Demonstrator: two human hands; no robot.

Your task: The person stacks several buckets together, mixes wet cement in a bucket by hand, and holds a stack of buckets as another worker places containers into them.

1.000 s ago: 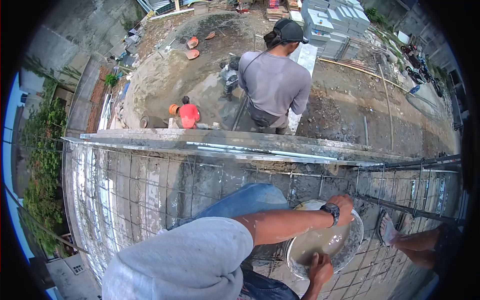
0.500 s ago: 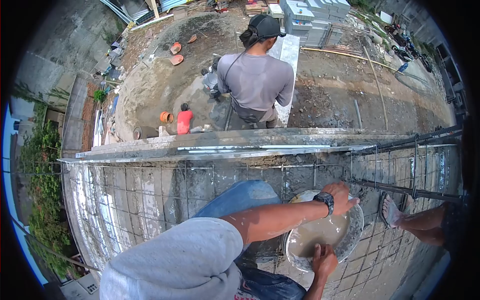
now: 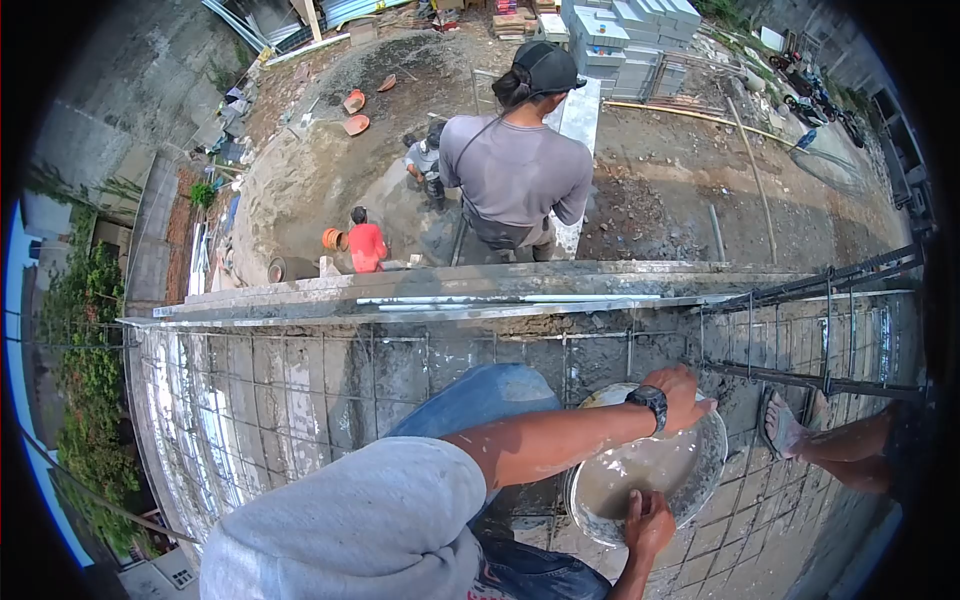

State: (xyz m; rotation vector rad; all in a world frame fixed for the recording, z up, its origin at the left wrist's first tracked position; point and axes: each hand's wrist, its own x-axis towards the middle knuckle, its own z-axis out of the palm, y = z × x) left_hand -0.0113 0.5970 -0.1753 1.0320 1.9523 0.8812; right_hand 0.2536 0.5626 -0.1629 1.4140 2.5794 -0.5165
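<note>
The left grip (image 3: 678, 398) is bent over the bucket's far rim, its back to the camera; I cannot tell whether it clasps anything. The right grip (image 3: 650, 525) has curled fingers at the near side, over the liquid; whether something is pinched there is hidden. The bucket (image 3: 716, 455) lies between and below both grips: round, whitish, its rim and inner wall smeared grey. The murky grey-brown liquid (image 3: 665, 465) inside catches bright reflections. Just behind the left grip is a dark wristwatch (image 3: 650, 407), its face too small to read; red marks (image 3: 490, 595) at the lower edge are cut off and unreadable. Steel mesh (image 3: 262, 384) spreads left of the grips, and another person's sandalled foot (image 3: 784, 428) stands to their right.
</note>
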